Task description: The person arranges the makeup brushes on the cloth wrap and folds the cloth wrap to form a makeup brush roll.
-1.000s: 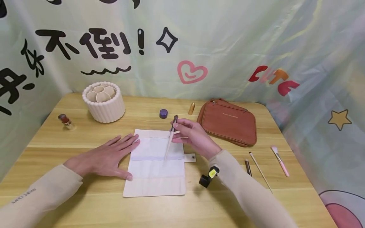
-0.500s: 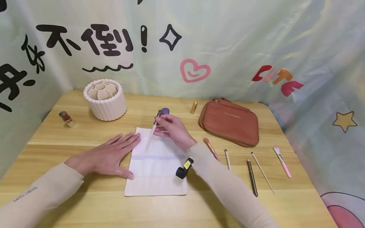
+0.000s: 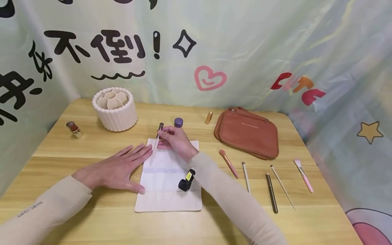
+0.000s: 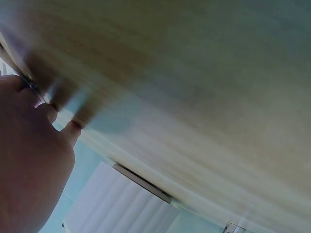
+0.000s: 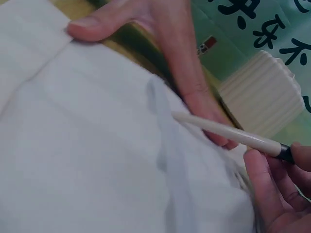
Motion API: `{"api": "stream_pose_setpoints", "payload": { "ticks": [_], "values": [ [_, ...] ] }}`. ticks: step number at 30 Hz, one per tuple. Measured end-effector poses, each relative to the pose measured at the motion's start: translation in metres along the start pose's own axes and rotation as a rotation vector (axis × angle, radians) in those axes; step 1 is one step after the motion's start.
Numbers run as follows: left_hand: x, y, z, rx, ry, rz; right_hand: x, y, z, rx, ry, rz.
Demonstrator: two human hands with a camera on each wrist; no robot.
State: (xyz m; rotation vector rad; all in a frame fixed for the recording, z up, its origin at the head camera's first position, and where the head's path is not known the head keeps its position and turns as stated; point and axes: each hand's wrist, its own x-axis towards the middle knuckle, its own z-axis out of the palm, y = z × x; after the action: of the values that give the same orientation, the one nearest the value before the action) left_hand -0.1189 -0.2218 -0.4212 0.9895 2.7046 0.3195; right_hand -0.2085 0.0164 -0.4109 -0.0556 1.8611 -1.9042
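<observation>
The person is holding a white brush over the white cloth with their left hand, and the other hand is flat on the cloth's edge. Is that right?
Not quite. The right hand holds the white brush, pinched in its fingers. The left hand is the one lying flat on the edge of the white cloth. The head view shows it; the rest is right.

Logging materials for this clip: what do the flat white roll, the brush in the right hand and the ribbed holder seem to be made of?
White roll: matte woven cloth, probably cotton canvas; it shows soft folds and stitched bands.
Brush: smooth, glossy cream handle, plastic or lacquered wood, with a dark collar near the right hand.
Ribbed holder: matte off-white, moulded flutes; ceramic or plastic, hard to tell.
</observation>
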Motion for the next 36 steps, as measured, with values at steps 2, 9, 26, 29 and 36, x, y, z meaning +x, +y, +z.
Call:
{"api": "stream_pose_setpoints", "payload": {
  "ticks": [2,9,26,29,36],
  "values": [
    [0.0,0.0,0.0,0.002,0.002,0.0,-0.002,0.002,-0.001,-0.016,-0.014,0.011],
    [-0.001,-0.001,0.002,0.007,-0.004,-0.004,-0.011,0.008,-0.001,-0.083,-0.099,0.038],
    [0.0,0.001,0.002,-0.008,-0.006,-0.003,-0.03,0.01,-0.013,-0.357,-0.267,0.088],
    [0.001,0.002,0.001,-0.014,-0.011,-0.005,-0.031,0.01,-0.014,-0.401,-0.295,0.096],
    [0.002,0.002,0.0,-0.008,-0.013,-0.006,-0.034,0.01,-0.012,-0.517,-0.283,0.062]
  ]
}}
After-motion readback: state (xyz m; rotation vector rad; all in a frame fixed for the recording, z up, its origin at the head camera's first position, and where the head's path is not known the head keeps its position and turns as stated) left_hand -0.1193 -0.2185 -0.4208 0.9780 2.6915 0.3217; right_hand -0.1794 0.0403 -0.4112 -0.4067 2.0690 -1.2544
